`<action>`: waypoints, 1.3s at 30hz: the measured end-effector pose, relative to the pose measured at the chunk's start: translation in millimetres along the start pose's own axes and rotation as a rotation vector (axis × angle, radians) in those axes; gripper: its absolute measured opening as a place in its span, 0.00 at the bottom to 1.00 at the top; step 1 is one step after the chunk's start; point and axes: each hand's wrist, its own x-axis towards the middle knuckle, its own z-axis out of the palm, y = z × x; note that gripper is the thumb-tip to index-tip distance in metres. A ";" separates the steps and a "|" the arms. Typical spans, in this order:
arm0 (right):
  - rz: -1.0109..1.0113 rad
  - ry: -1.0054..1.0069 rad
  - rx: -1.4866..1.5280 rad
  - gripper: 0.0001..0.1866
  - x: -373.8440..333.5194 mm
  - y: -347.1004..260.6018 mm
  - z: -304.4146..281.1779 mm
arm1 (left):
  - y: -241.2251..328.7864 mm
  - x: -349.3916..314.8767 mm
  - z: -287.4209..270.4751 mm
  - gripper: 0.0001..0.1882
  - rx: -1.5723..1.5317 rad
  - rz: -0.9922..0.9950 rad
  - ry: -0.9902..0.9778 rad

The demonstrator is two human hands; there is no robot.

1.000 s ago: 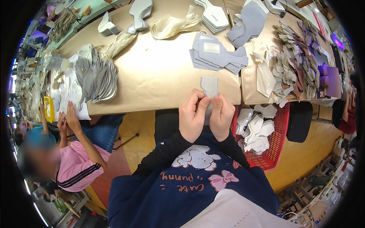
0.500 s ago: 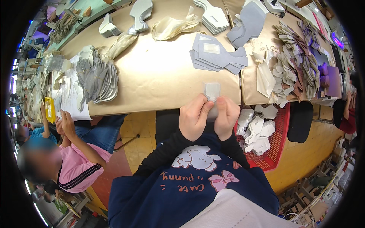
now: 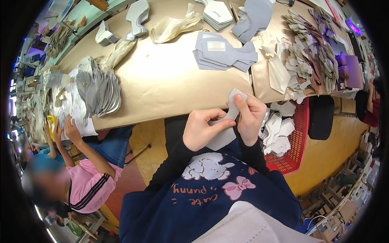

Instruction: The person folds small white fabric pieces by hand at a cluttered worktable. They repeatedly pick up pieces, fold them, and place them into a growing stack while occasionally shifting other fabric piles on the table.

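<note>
Between my two hands, just off the table's front edge, is a light grey, flat cut-out piece. My left hand pinches its middle between thumb and fingers. My right hand grips the narrower upper end, the thumb pressed on its face. The piece is bent, and the fingers hide part of it. On the table beyond lies a fanned stack of grey cut-out pieces, the top one bearing a pale rectangular patch.
Stacked grey pieces lie left; white pieces and cream sheets lie at the back. Bundled strips cover the right side. A red basket holds white pieces beside me. A person in pink sits left.
My hands have moved apart, the right one rising and turning. The piece has tilted, and more of its lower part shows. The view has shifted slightly; the person in pink moved their hands.
</note>
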 end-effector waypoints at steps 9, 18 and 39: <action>0.141 0.065 0.330 0.11 9.8 19.6 -1.4 | 3.2 18.5 -10.9 0.12 0.251 0.040 -0.015; -0.270 0.164 -0.256 0.12 7.8 6.7 -3.1 | 0.0 21.9 -5.1 0.15 0.063 -0.043 -0.128; -0.325 0.118 -0.273 0.06 5.3 30.3 -4.7 | -2.6 39.4 -22.7 0.11 0.208 -0.181 -0.269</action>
